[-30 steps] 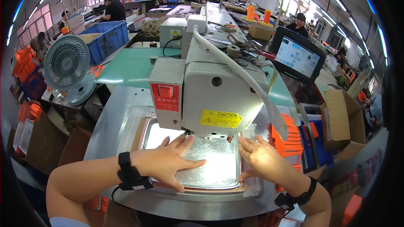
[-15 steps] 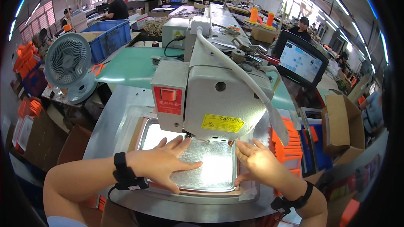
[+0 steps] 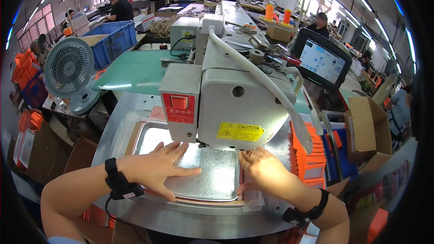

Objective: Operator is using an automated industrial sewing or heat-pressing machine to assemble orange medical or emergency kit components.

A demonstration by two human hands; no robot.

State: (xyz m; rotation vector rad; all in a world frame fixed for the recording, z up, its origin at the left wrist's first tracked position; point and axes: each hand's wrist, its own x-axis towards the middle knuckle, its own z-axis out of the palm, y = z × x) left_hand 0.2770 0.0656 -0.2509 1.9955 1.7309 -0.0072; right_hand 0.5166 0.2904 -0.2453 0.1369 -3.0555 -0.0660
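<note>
A silver textured plate (image 3: 212,180) lies in a framed holder beneath the grey machine head (image 3: 239,106). My left hand (image 3: 160,171) rests open on the plate's left part, its fingers spread out. My right hand (image 3: 260,169) grips the plate's right edge, its fingers bent together beside the machine head and its thumb lower along that edge; the fingertips are partly hidden. The holder rests on a curved metal table (image 3: 172,221). A red switch panel (image 3: 178,108) is on the front of the machine.
At the left are a fan (image 3: 68,68), a blue crate (image 3: 108,36) and boxes with orange pieces. At the right are stacked orange pieces (image 3: 307,153), a screen (image 3: 321,58) and a cardboard box (image 3: 368,131). Several co-workers sit farther off, including a person (image 3: 120,9).
The plate in its holder has slid left beneath the machine head, and both my hands have moved left with it. A pale red piece now shows behind the holder at left.
</note>
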